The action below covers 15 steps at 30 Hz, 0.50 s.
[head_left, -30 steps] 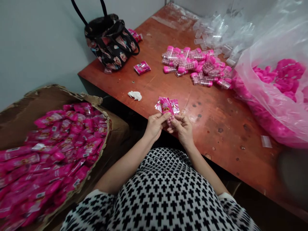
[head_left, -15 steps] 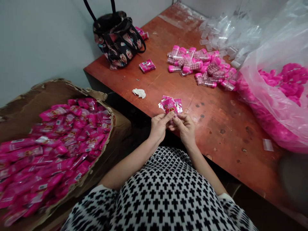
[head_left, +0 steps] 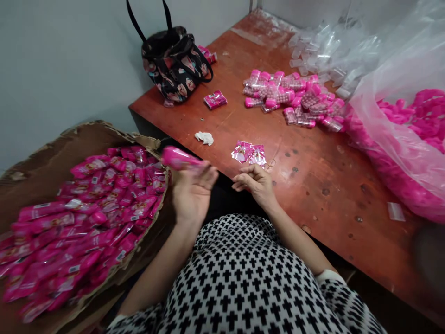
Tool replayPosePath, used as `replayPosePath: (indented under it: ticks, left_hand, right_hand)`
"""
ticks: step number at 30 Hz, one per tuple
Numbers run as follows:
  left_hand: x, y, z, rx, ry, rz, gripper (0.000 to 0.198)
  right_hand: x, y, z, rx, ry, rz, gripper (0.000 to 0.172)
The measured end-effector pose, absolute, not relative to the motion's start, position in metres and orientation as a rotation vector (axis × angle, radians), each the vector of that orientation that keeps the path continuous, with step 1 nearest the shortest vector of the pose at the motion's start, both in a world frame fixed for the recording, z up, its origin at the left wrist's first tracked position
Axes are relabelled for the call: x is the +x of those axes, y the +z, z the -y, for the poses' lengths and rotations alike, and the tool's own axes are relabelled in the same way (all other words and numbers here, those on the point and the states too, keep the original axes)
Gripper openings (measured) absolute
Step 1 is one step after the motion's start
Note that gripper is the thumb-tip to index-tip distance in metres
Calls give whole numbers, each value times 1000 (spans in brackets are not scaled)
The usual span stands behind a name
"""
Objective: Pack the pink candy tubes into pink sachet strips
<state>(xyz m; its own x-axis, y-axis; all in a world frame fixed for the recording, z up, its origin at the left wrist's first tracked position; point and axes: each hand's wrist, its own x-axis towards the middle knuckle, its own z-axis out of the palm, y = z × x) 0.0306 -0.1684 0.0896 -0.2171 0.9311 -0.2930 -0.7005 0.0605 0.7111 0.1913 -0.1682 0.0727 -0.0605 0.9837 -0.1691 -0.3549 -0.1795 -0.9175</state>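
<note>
My left hand (head_left: 193,197) is smeared by motion beside the box rim, with a pink packet (head_left: 179,157) between its thumb and fingers. That packet is rounded and blurred, its far end pointing left over the box. Over the table's front edge is my right hand (head_left: 256,185), its fingers loosely bent and apart, with nothing seen in them. Just beyond its fingertips lie a few flat pink wrappers (head_left: 241,151) with shiny silver edges. To the left, a cardboard box (head_left: 165,185) holds a heap of filled pink packets (head_left: 104,204).
On the reddish table (head_left: 299,185) lie a pile of clear bottles with pink caps and beads (head_left: 278,90), clear empty tubes (head_left: 323,51), a plastic bag of pink caps (head_left: 403,153), a pink wrapper stack (head_left: 215,99), crumpled white tissue (head_left: 204,138) and a flowered handbag (head_left: 175,69).
My hands have come apart. The left one has swung left toward the box with the pink packet, while the right stays near the wrappers. The view has shifted slightly.
</note>
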Motion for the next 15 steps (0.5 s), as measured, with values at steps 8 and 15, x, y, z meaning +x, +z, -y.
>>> replayPosePath:
  ticks: [8, 15]
  left_hand:
    - [0, 58, 105, 951, 1620, -1408, 37]
    - [10, 13, 26, 1746, 1068, -1794, 32]
  right_hand:
    - [215, 64, 172, -1226, 1349, 916, 27]
    - [218, 61, 179, -1309, 1312, 926, 26]
